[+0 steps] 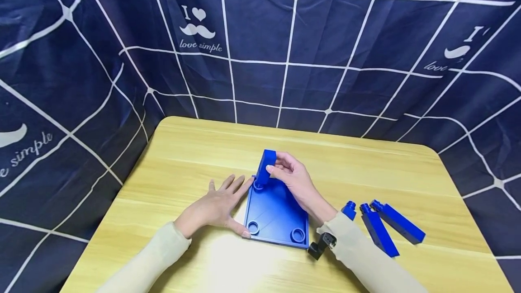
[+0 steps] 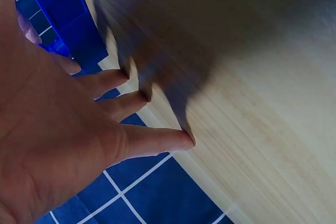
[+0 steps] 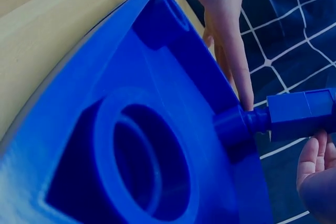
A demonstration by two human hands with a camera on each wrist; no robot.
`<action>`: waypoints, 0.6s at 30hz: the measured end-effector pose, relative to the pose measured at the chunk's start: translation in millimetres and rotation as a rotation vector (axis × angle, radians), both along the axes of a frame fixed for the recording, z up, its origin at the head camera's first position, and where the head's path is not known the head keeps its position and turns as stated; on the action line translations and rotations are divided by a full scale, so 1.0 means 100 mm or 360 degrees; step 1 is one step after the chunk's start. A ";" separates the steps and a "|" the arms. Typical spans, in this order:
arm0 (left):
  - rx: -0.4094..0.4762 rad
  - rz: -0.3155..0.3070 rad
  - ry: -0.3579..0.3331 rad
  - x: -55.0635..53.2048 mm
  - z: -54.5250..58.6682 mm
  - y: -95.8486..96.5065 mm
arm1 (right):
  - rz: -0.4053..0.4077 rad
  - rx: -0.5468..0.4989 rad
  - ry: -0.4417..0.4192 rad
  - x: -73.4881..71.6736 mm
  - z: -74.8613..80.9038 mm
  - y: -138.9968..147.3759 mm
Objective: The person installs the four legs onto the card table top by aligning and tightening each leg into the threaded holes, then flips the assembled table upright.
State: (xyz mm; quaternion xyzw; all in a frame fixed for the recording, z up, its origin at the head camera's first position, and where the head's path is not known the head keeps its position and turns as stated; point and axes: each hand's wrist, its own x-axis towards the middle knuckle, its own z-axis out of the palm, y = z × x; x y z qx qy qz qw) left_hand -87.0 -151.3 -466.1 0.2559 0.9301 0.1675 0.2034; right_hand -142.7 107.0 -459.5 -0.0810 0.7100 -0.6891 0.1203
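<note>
A blue square panel (image 1: 277, 207) with a raised rim lies flat on the table, round sockets at its corners. My right hand (image 1: 295, 180) pinches a blue block-shaped leg (image 1: 265, 166) between thumb and fingers, standing it over the far-left socket. In the right wrist view, the narrow ridged end of the leg (image 3: 296, 114) meets the mouth of that socket (image 3: 233, 127). Along the panel's left edge, my left hand (image 1: 220, 207) spreads its fingers, its thumb at the near-left corner and its index fingertip by the far-left one. Its other fingertips reach toward the wood in the left wrist view.
Several more blue legs (image 1: 380, 232) with ridged ends lie to the right, one partly hidden by the right sleeve. A black wrist camera (image 1: 321, 245) sits by the panel's near-right corner. Dark blue gridded cloth (image 1: 260, 80) hangs behind and beside the wooden table (image 1: 195, 157).
</note>
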 end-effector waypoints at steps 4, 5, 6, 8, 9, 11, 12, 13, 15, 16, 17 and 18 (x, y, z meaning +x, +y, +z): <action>0.0005 0.0014 0.0008 0.01 -0.02 -0.02 | 0.0044 0.0051 0.0030 -0.01 -0.02 -0.03; 0.0009 0.0014 0.0011 0.01 -0.02 -0.03 | 0.0052 0.0064 0.0046 -0.01 -0.02 -0.03; 0.0015 0.0011 0.0011 0.01 -0.02 -0.02 | 0.0060 0.0076 0.0062 0.00 -0.01 -0.03; 0.0019 0.0001 0.0016 0.01 -0.01 -0.02 | 0.0073 0.0088 0.0087 0.00 0.00 -0.02; 0.0020 -0.0003 0.0018 0.00 0.00 -0.01 | 0.0081 0.0098 0.0103 0.01 0.01 -0.02; 0.0011 -0.0008 0.0021 0.00 0.00 -0.01 | 0.0098 0.0127 0.0120 0.01 0.02 -0.01; 0.0003 -0.0008 0.0027 -0.01 0.00 0.00 | 0.0105 0.0135 0.0127 0.01 0.02 -0.01; -0.0005 -0.0006 0.0033 -0.01 0.00 0.00 | 0.0110 0.0144 0.0134 0.00 0.03 -0.02; -0.0017 -0.0002 0.0045 -0.01 0.00 0.00 | 0.0125 0.0177 0.0149 0.00 0.02 -0.02; -0.0022 -0.0001 0.0049 -0.01 -0.01 0.00 | 0.0136 0.0187 0.0154 0.00 0.01 -0.02; -0.0023 0.0000 0.0052 0.00 -0.01 0.00 | 0.0149 0.0188 0.0160 0.00 0.01 -0.03; -0.0027 0.0000 0.0053 0.00 -0.01 0.01 | 0.0161 0.0193 0.0167 0.01 0.00 -0.03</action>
